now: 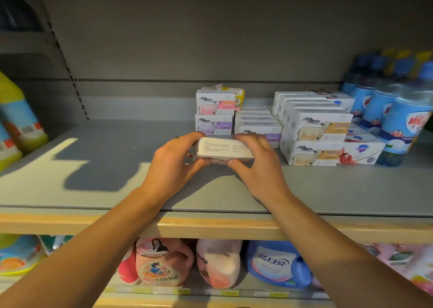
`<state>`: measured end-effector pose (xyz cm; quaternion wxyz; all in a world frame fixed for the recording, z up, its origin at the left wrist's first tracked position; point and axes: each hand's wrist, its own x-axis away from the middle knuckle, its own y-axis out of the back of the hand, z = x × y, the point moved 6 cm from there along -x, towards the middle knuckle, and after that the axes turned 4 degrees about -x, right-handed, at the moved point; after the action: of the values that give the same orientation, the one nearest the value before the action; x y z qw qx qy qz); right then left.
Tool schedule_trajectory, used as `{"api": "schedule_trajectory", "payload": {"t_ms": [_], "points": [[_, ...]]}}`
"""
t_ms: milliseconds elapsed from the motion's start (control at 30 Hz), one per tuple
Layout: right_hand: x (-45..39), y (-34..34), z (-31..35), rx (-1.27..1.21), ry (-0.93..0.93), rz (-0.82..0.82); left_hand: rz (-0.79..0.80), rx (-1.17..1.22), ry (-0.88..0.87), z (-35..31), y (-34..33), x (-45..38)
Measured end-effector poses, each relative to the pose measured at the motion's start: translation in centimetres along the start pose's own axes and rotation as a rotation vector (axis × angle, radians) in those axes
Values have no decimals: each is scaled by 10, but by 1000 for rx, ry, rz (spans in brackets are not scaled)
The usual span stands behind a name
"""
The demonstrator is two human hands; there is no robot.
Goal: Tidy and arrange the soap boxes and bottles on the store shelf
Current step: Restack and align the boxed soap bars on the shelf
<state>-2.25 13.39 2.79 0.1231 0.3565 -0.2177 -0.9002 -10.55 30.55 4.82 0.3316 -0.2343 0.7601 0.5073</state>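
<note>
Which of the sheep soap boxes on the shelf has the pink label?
The upper box of the two-high stack at the back, the pink-label sheep box. It sits on the purple-label box; the stacks further right carry purple or tan labels.

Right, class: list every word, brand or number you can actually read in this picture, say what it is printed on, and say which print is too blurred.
"蓝月亮": blue detergent bottle, lower shelf.
"GOAT MILK", faint and uncertain: pink-banded sheep box.
Unreadable small print: white soap box held in the left hand and right hand.
Blurred red characters: blue-labelled bottles.
Blurred label: pink bottle.
</note>
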Motion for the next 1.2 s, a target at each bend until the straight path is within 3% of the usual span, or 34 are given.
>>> {"api": "schedule_trajectory", "payload": {"t_ms": [200,400,533,700,833,1200], "points": [[2,-5,6,261,104,-16,148,147,128,17,-18,2],[-1,15,-17,422,-47,-120,305,-142,186,33,-31,3],[-2,20,-9,612,76,-102,413,-224,176,34,-40,3],[-8,12,-1,709,270,93,427,-180,172,35,-41,3],[-26,21,-22,802,204,141,418,-178,171,35,-40,2],[-60,9,-50,772,105,171,369,-152,161,38,-40,1]]}}
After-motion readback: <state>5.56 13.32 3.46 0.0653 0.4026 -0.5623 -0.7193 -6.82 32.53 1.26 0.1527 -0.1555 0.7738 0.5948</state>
